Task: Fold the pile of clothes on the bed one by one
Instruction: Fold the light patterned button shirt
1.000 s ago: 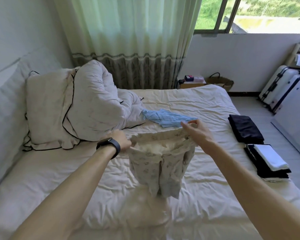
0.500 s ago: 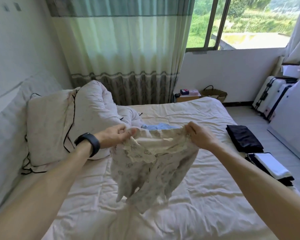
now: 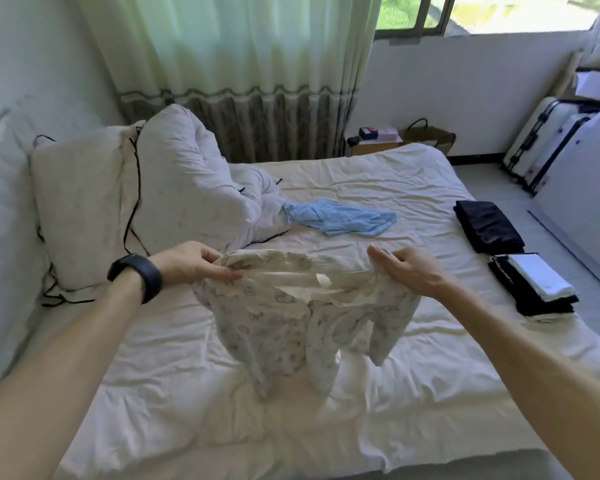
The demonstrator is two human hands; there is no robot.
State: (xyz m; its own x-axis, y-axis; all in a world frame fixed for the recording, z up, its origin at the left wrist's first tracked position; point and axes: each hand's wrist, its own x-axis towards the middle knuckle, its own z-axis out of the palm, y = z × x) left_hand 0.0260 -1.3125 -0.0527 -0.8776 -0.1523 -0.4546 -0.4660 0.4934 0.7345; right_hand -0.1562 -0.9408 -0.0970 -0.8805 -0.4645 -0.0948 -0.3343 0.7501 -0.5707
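A cream garment with a small grey print (image 3: 291,327) hangs in the air above the white bed (image 3: 395,393). My left hand (image 3: 191,266), with a black watch on the wrist, pinches its top edge on the left. On the right, my right hand (image 3: 409,271) grips the same edge, with the fingers stretched forward over the cloth. The garment's lower ends dangle just above the sheet. A crumpled light blue garment (image 3: 340,221) lies farther back on the bed.
A folded dark garment (image 3: 487,230) and a folded black-and-white stack (image 3: 534,285) sit at the bed's right edge. A pillow (image 3: 80,202) and bunched duvet (image 3: 191,181) fill the left. Suitcases (image 3: 548,140) stand by the right wall, and a paper bag (image 3: 430,136) by the window wall.
The head camera has tilted back down toward the bed. Both hands have spread the garment's top edge wider and lowered it, and the blue garment is in full view again.
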